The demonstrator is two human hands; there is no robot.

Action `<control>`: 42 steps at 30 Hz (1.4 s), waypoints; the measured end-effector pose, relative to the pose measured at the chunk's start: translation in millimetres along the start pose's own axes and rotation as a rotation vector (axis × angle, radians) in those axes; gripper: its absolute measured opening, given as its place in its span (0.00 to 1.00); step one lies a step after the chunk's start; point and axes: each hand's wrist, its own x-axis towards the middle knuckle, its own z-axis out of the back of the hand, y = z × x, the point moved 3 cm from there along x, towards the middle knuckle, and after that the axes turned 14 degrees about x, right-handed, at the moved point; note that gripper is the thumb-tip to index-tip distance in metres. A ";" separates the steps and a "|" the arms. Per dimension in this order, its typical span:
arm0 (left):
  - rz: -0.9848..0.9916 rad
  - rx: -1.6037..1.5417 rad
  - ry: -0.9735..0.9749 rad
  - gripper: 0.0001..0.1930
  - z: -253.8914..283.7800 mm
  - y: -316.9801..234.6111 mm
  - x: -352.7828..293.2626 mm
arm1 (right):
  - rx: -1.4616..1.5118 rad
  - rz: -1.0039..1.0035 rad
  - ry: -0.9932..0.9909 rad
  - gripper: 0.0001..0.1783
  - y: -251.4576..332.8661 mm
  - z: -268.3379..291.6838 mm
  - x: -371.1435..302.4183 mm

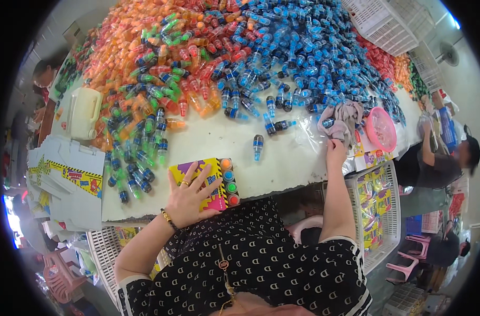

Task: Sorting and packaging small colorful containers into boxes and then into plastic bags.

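My left hand (190, 194) lies with fingers spread on top of a yellow and pink printed box (215, 179) near the table's front edge. Along the box's right side shows a row of small round ends (229, 181) in orange, blue, green and red. Further right, my right hand (335, 151) has its fingers drawn together beside a crumpled greyish cloth (345, 124) and some clear plastic film (308, 131). What its fingertips pinch, if anything, is too small to make out. One small blue bottle (258, 147) lies alone between my hands.
A heap of small blue bottles (303, 47) and orange ones (119, 58) covers the far table. Flattened cartons (66, 174) and a pale jug (84, 113) stand left. A pink basin (381, 129) sits right, above a white crate (390, 231) of printed packs. Another person (440, 163) works at right.
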 end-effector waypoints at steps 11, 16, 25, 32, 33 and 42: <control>0.021 -0.560 0.015 0.33 10.5 26.8 -0.6 | 0.394 0.088 -0.179 0.16 136.1 87.4 101.6; 0.120 -1.098 -0.132 0.26 15.5 40.9 3.6 | 0.956 0.658 0.202 0.06 330.7 64.3 -7.7; 0.561 -1.989 -0.685 0.12 8.0 61.2 -10.7 | 0.695 1.139 0.660 0.10 426.0 1.0 -134.0; 0.711 -1.536 -0.672 0.06 -3.2 60.1 -27.9 | 0.684 1.012 0.780 0.12 428.6 -13.7 -148.8; 0.719 -1.537 -0.673 0.06 -2.8 61.4 -29.9 | 0.753 0.912 0.790 0.11 426.9 -15.6 -143.4; 0.995 -0.722 -1.199 0.07 23.4 71.6 -53.2 | 0.853 0.984 0.647 0.06 431.0 -11.4 -132.5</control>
